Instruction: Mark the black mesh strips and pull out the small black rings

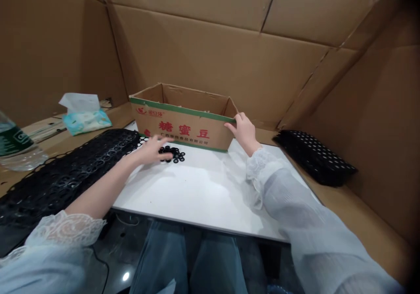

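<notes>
A cardboard box (pixel 183 130) with green edging and red lettering stands open-topped at the back of the white board (pixel 197 193). My right hand (pixel 244 133) grips its right front corner, thumb on the front face and fingers over the side. Small black rings (pixel 177 154) lie in a loose pile before the box. Over the left part of that pile reaches my left hand (pixel 152 149), its fingers apart and nothing visible in them. Whether its fingertips touch the rings I cannot tell. The inside bottom of the box is hidden.
Black sheets with round holes (pixel 75 171) lie along the left side. Another black perforated bundle (pixel 315 156) rests at the right. A tissue pack (pixel 85 120) and a water bottle (pixel 16 143) stand at the left. Cardboard walls (pixel 197 44) enclose the back and sides.
</notes>
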Available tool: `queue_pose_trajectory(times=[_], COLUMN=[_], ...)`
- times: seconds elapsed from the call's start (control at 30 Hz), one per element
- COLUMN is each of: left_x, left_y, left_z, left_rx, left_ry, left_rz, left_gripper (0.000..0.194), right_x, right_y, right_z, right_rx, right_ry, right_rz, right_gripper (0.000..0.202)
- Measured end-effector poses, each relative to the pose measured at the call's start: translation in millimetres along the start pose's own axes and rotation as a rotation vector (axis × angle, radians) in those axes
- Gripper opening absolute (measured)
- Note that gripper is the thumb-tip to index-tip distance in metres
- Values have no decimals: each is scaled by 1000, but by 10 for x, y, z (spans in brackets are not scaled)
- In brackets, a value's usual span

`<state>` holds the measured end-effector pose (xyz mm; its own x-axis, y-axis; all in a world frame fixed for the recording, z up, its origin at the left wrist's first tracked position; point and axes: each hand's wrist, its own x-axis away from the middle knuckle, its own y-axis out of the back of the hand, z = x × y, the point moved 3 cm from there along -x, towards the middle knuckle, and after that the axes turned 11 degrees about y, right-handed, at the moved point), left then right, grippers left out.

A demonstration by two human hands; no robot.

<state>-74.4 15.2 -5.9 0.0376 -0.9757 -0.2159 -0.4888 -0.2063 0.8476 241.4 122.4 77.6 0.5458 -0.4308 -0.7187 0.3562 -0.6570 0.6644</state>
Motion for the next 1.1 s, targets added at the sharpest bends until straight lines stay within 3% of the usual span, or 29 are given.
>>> queue_pose_trajectory(times=[0.1,0.17,0.37,0.53,0.67,0.9,1.0,1.1], left_x=[33,9,-84,-93,-129,-197,-202,-277], left_y=[-259,-347,-376,-388,-389,-431,-336,7], left_z=[-145,-209,-327,-346,-369,-378,-425,-595], left_rx=[-197,-243,-228,-265,-362,-273,-144,-49], left_ry=[-73,-118,-175,-220,-201,-187,-135,-102], left_rz=[167,206,160,126,101,74,44,-64], left_gripper=[76,69,45,40,35,28,25,25], right_x=[-42,-61,57,411,703,1062,1196,1277], right_y=[72,87,196,432,503,567,553,482], right_z=[73,89,146,259,276,122,69,40], right_rx=[2,2,26,-24,-69,-120,-181,-231], right_ry=[-17,-34,2,159,263,163,87,54], right_rz=[22,46,-5,-122,-99,-86,-92,-63], right_gripper=[37,38,41,25,18,11,8,8])
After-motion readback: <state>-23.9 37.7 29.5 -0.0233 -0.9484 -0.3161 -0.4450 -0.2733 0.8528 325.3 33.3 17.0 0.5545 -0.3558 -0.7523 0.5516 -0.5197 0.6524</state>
